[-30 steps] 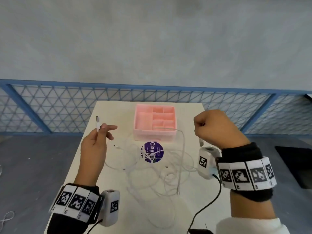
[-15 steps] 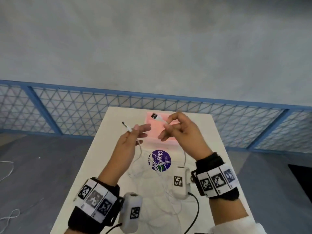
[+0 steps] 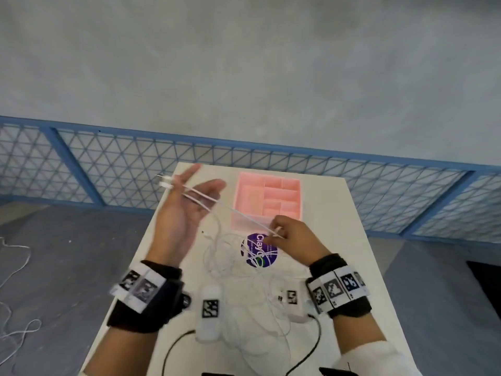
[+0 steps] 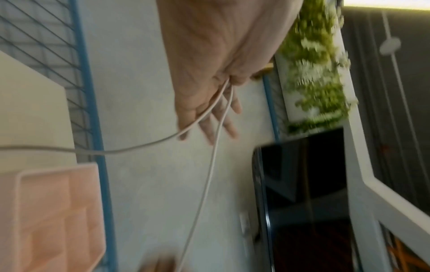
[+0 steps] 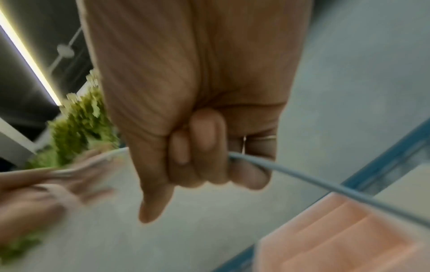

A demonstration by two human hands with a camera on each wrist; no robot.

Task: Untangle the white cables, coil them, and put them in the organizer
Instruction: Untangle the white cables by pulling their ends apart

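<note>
My left hand (image 3: 189,204) is raised palm up over the table's left side, fingers straight. Its thumb pins two white cable plugs (image 3: 166,182) at the base of the forefinger. From there a doubled white cable (image 3: 238,214) runs taut across the palm to my right hand (image 3: 287,237), which pinches both strands in curled fingers just in front of the pink organizer (image 3: 238,202). The left wrist view shows the two strands (image 4: 209,174) leaving the left hand (image 4: 209,82). In the right wrist view the right hand (image 5: 204,147) is fisted round the cable (image 5: 325,189). More tangled white cable (image 3: 235,272) lies on the table.
The white table (image 3: 325,240) carries a round purple sticker (image 3: 261,249) under the tangle. A blue mesh fence (image 3: 122,164) runs beyond its far edge. Loose white cable (image 3: 16,267) lies on the grey floor at the left. Black wrist-camera leads (image 3: 176,346) trail at the near edge.
Each hand held one plug half a second ago. Now both plugs sit in the left hand, which has turned palm up, and the right hand has slid down the doubled cable toward me.
</note>
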